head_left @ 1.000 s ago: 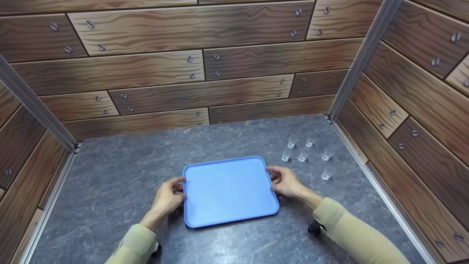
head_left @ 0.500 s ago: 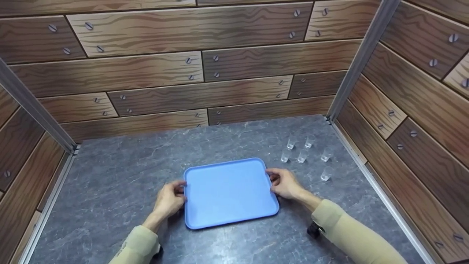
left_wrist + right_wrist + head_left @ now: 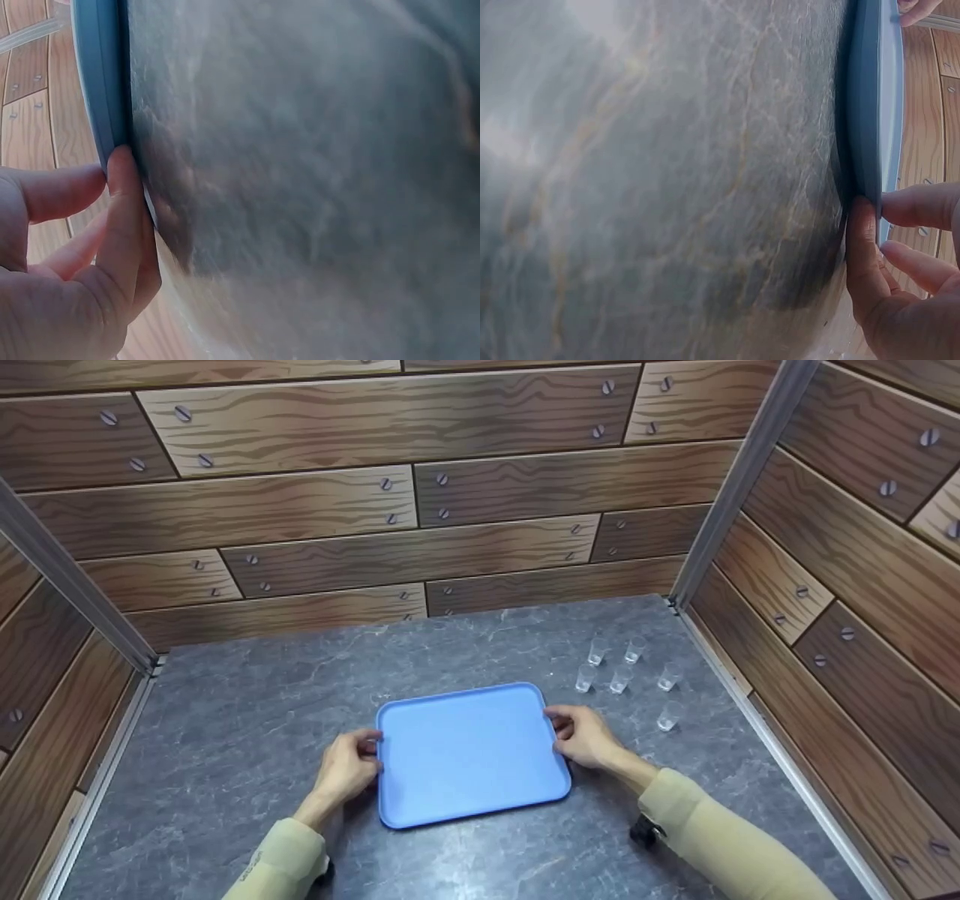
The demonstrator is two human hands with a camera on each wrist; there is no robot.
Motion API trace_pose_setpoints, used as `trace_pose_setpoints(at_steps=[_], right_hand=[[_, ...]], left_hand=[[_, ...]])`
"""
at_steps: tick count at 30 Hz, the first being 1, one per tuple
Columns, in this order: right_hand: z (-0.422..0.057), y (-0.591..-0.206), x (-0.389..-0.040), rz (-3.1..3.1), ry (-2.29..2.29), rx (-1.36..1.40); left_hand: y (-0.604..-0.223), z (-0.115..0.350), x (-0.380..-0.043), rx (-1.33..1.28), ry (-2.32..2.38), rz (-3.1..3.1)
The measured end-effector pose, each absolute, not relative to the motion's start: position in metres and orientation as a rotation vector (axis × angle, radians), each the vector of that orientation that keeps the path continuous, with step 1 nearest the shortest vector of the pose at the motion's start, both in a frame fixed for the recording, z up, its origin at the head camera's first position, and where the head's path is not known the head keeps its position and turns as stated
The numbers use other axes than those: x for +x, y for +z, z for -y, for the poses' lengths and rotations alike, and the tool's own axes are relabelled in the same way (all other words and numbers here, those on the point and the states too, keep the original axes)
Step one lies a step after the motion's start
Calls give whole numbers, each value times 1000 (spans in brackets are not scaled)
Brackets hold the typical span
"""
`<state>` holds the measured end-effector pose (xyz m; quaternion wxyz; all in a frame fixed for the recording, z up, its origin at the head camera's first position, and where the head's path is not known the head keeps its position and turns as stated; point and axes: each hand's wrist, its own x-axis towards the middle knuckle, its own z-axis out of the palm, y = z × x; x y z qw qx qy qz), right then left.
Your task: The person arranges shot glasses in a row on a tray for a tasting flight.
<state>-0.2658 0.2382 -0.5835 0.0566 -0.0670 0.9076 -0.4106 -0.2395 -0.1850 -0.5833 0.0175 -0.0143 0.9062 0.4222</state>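
A blue rectangular tray [image 3: 472,754] with rounded corners and a low rim lies on the grey marbled tabletop, with nothing on it. At its left short side my left hand [image 3: 346,771] pinches the rim between thumb and fingers. My right hand [image 3: 589,739] pinches the opposite rim the same way. The left wrist view has my left hand [image 3: 82,255] at the tray's edge [image 3: 105,82], one fingertip reaching below it. From the right wrist, my right hand [image 3: 904,277] grips the rim [image 3: 866,97], a finger under the edge.
Several small clear shot glasses [image 3: 619,679] stand on the tabletop [image 3: 247,720], behind and to the right of the tray. One glass [image 3: 668,718] is close to my right hand. Wood-patterned panels [image 3: 420,495] with metal corner posts wall in the back and sides.
Both hands keep their hold on the tray. It shifts very slightly toward me in the head view, mostly with the camera; over the last half second nothing visibly moves.
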Motion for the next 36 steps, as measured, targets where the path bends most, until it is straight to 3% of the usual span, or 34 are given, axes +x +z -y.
trace_pose_setpoints(at_steps=[20,36], right_hand=[[-266,-546,-264,-2739,-1195,-555],[-358,-496,-263,-2854,-1112,-569]], left_hand=[[-581,183,-238,-189,1549,-2519],[-580,183,-238,-162,1535,-2530]])
